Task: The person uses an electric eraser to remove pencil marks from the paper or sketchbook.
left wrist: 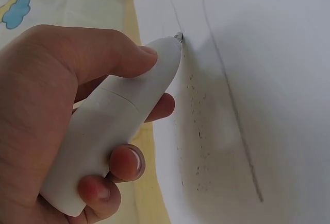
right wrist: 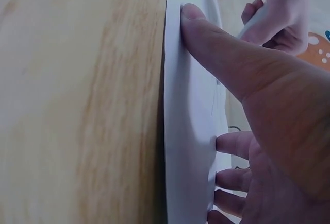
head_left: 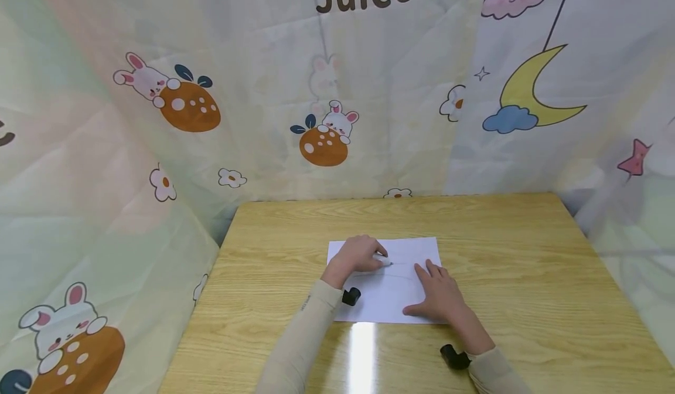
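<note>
My left hand [head_left: 361,254] grips a white pen-shaped device [left wrist: 111,116], thumb and fingers curled round its thick body. In the left wrist view its dark tip touches the white paper [left wrist: 289,80] near the end of a faint line. A longer grey line [left wrist: 234,108] runs beside it, and small dark specks [left wrist: 199,134] lie between the line and the device. Fingers spread, my right hand [head_left: 440,294] presses on the right part of the paper [head_left: 387,303]. In the right wrist view the thumb [right wrist: 221,49] rests near the sheet's edge, the other fingertips farther in.
The paper lies on a wooden table [head_left: 506,253]. Black wrist-worn pieces [head_left: 351,296] stick out beside both wrists. Behind and at the sides of the table hangs a cloth [head_left: 253,89] printed with rabbits, a moon and flowers.
</note>
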The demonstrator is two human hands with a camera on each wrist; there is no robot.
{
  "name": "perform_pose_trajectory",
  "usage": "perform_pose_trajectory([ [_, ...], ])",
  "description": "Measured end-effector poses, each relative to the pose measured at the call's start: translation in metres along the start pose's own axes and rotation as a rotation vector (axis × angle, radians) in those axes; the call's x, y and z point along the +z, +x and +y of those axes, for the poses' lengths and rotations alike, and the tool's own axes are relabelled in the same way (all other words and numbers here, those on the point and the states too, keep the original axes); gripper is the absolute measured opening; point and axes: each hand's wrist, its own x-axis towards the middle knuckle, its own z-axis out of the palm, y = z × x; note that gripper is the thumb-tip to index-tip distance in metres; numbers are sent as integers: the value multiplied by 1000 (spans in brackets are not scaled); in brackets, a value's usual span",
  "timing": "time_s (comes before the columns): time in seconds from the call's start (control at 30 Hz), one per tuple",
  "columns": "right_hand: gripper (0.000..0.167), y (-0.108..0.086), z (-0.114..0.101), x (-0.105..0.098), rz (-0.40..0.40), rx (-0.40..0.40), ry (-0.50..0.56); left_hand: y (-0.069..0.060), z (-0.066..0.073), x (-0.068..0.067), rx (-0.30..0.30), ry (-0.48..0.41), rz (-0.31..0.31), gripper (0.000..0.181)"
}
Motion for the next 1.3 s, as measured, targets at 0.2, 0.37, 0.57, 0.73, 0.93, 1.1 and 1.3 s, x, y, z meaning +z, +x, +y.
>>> perform_pose_trajectory([
  [0.2, 114, 0, 1, -1, 6, 2, -2, -2, -4, 0, -6, -15, 15, 24],
  [0.37, 115, 0, 1, -1, -1, 2, 4, 1, -6, 4, 10, -60, 19, 24],
  [0.57, 114, 0, 1, -1, 8, 1, -2, 2, -10, 8, -3, -100, 21, 23],
  [0.73, 113, 0, -1, -2, -2, -3, 0, 2, -9, 7, 20, -118, 25, 23],
  [0.93, 113, -1, -1, -1, -4, 0, -4, 2, -8, 5, 22, -96, 25, 24],
  [1.1, 112, -1, 0, 0, -5, -4, 2, 1, -6, 4, 3, -88, 19, 24],
  [1.3, 112, -1, 0, -1, -9, -3, 15, 1, -3, 2, 1, -76, 1, 24],
])
